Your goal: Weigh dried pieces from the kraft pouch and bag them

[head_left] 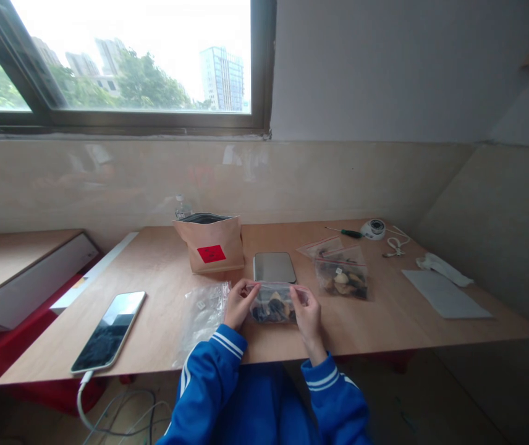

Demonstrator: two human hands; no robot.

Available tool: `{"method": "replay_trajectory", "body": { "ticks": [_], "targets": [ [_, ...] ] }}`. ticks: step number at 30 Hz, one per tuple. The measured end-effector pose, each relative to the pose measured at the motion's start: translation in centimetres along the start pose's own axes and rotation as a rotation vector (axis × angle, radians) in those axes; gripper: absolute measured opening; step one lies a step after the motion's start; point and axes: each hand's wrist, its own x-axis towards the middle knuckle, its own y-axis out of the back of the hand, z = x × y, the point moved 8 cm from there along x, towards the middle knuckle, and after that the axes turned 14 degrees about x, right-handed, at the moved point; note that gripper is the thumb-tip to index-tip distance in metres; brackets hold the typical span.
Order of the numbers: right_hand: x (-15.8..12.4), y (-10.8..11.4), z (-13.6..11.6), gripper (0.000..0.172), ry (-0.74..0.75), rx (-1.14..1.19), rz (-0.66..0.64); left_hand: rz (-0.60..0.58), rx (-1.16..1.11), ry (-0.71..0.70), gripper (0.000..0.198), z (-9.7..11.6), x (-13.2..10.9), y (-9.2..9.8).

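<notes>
A clear zip bag with dark and pale dried pieces is held at its top edge near the table's front. My left hand pinches the bag's upper left corner, and my right hand pinches the upper right one. Just behind the bag lies a flat silver scale. Clear plastic bags lie flat beside my left hand. To the right of the scale rest filled zip bags with brownish pieces. A brown paper pouch with a red label stands open at the back left.
A phone with a cable lies at the table's left. At the back right are a green-handled screwdriver, a white dome camera and a white cable. White paper lies at the right.
</notes>
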Motion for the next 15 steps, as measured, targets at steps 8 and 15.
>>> {"method": "replay_trajectory", "body": {
  "ticks": [8, 15],
  "targets": [
    [-0.4, -1.1, -0.6, 0.028, -0.057, 0.065, -0.138, -0.097, -0.015, -0.001, 0.030, 1.1, -0.3, -0.5],
    [-0.4, -1.4, -0.1, 0.028, -0.070, 0.050, -0.166, -0.070, 0.047, -0.051, 0.030, 1.5, -0.4, -0.2]
  ]
}}
